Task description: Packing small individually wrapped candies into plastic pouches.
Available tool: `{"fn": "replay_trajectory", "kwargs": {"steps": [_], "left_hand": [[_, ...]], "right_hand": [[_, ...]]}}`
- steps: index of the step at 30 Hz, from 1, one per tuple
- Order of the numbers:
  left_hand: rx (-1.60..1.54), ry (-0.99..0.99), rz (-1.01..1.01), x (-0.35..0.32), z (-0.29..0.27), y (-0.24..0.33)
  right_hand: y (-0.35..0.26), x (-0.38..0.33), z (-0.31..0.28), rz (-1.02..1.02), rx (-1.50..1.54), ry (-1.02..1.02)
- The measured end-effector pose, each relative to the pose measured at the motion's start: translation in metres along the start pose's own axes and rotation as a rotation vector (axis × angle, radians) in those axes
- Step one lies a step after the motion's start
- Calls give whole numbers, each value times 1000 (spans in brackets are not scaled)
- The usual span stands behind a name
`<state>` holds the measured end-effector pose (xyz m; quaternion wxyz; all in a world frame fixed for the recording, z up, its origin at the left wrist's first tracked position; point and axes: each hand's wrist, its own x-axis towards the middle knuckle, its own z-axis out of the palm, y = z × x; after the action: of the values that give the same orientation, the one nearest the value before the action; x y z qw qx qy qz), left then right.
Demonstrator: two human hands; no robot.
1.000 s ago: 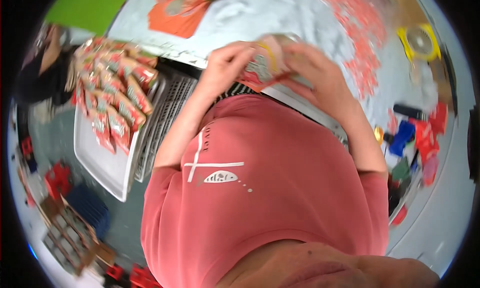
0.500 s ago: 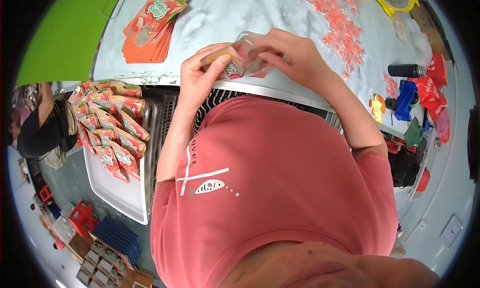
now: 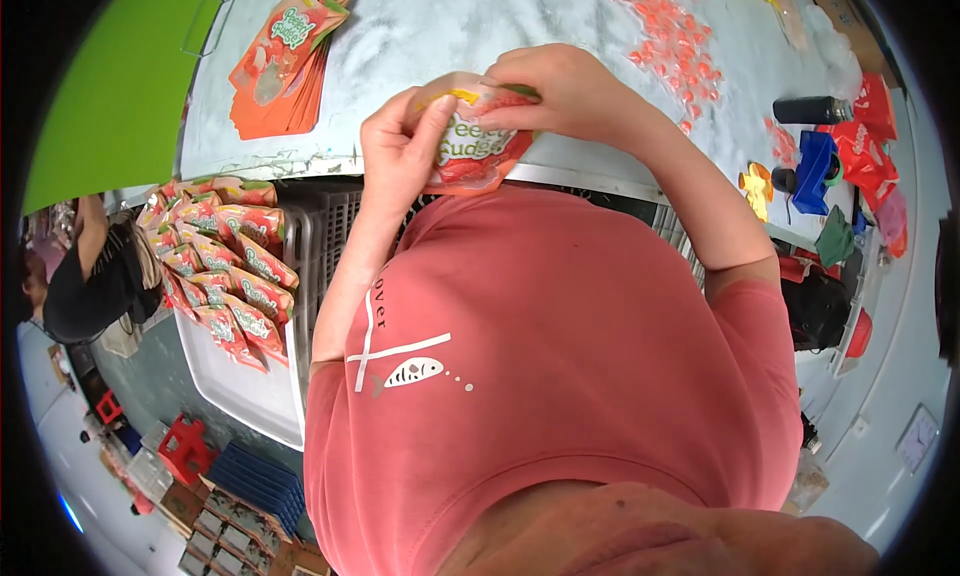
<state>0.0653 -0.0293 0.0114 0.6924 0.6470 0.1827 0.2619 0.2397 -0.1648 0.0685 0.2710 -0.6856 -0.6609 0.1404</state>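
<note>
A red and orange candy pouch [image 3: 474,164] is held upright at the near edge of the table, its printed front toward me. My left hand [image 3: 398,148] pinches its upper left side, the thumb lying across the front. My right hand [image 3: 565,94] has its fingers closed on the top right corner. What is inside the pouch is hidden. To the left on the table lies a fanned stack of flat pouches [image 3: 280,61]. Small red wrapped candies [image 3: 672,56] are spread over the table at the far right.
Left of me, several filled pouches [image 3: 222,256] stand in rows in a white tray [image 3: 245,401]. At the table's right side are a black bottle [image 3: 808,111], a blue tape dispenser [image 3: 815,176] and red bags [image 3: 868,176]. Another person [image 3: 90,281] is at the far left.
The pouch has come nearer to me and now faces me with its front flat; its top, spread apart before, is drawn together. My right hand has shifted to its top corner.
</note>
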Motion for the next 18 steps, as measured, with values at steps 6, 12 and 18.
{"fn": "replay_trajectory", "kwargs": {"steps": [6, 12, 18], "left_hand": [[159, -133, 57, 6, 2, 1], [-159, -12, -65, 9, 4, 6], [-283, 135, -168, 14, -2, 1]], "right_hand": [[14, 2, 8, -10, 127, 13], [25, -5, 5, 227, 588, -120], [33, -13, 13, 356, 910, 37]]}}
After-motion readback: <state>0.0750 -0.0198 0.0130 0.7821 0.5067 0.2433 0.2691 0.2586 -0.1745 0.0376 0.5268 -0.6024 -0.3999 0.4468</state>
